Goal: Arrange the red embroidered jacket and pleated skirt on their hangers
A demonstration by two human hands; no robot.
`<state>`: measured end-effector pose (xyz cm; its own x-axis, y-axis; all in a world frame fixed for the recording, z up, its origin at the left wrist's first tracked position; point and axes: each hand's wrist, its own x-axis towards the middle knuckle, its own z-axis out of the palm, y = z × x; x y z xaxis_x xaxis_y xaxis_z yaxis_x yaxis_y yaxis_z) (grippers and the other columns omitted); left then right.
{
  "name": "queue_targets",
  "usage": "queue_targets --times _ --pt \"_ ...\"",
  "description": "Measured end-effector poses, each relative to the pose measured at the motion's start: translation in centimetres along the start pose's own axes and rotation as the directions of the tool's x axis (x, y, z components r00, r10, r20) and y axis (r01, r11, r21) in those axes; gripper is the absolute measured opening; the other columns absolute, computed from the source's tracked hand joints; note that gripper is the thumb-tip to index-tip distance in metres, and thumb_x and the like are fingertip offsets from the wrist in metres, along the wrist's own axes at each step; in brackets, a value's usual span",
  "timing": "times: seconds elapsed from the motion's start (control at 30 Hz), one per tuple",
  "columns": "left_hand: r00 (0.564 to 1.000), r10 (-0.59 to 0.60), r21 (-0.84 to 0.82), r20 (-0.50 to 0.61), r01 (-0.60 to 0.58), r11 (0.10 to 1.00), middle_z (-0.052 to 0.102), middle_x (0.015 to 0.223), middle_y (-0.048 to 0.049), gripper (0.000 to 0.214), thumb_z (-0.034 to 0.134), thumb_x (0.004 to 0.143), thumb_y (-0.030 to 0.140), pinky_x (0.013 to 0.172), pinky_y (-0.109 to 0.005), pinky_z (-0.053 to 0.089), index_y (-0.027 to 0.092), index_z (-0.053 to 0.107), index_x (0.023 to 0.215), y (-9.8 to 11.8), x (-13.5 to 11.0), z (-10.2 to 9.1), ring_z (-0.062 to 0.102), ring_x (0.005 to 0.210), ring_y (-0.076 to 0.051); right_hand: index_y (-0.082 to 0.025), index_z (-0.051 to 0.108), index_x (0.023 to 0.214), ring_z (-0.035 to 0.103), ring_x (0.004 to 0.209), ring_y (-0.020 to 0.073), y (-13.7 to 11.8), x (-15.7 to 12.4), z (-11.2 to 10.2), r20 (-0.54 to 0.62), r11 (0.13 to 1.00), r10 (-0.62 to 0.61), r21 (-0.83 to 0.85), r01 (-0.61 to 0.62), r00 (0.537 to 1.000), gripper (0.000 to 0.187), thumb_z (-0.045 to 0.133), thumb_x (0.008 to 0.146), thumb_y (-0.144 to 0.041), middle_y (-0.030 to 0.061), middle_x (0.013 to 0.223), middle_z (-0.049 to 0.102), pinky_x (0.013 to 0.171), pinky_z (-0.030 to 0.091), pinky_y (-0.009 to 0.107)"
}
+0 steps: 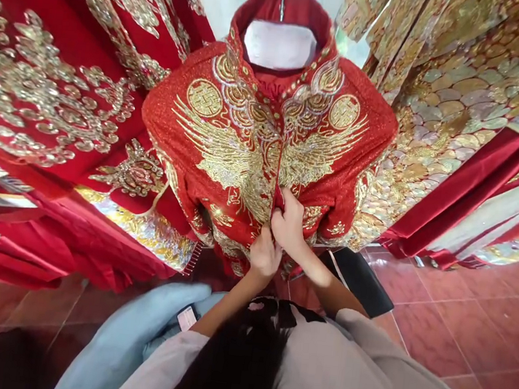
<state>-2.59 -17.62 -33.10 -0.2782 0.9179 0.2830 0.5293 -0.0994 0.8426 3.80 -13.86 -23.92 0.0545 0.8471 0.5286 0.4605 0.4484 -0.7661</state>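
Observation:
A red jacket (369, 125) with a stand collar hangs upright in front of me. Gold embroidered wings and round gold emblems cover its chest. My left hand (266, 251) is closed on the front edge of the jacket, low on the middle opening. Just above it and to the right, my right hand (290, 221) pinches the same edge, with a fold of red cloth showing beside the fingers. The fingertips of both hands are partly hidden, so any fastener between them cannot be made out.
A metal hanger hook (282, 2) rises from the collar above a white panel (279, 45). Red beaded gowns (61, 93) hang on the left, a gold scale-patterned garment (453, 116) on the right. A black flat object (361, 282) lies by the red tiled floor (472, 328).

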Motion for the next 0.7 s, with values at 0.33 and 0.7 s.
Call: queue_targets --times 0.33,0.7 --pt "0.998 0.059 0.059 -0.039 -0.056 0.997 0.06 0.109 -0.0145 0.052 0.048 0.067 0.007 0.098 -0.036 0.041 0.012 0.048 0.119 -4.1 2.7 1.3 0.057 0.103 -0.026 -0.011 0.044 0.113 0.053 0.102 0.0242 6.2 -1.0 2.1 0.073 0.983 0.119 -0.151 -0.107 0.99 0.037 0.037 0.077 -0.012 0.0159 0.109 0.055 0.091 0.044 0.04" --pt "0.793 -0.592 -0.59 0.143 0.548 0.593 0.053 0.072 -0.0016 0.019 0.068 0.07 0.029 0.071 -0.025 0.044 0.016 0.055 0.076 -10.8 -0.9 -0.4 0.053 0.07 -0.014 -0.018 0.06 0.096 0.055 0.072 0.0142 14.0 -9.6 3.4 0.387 0.644 0.605 0.275 -0.714 0.695 0.043 0.061 0.055 -0.006 -0.0022 0.074 0.06 0.091 0.044 0.04"
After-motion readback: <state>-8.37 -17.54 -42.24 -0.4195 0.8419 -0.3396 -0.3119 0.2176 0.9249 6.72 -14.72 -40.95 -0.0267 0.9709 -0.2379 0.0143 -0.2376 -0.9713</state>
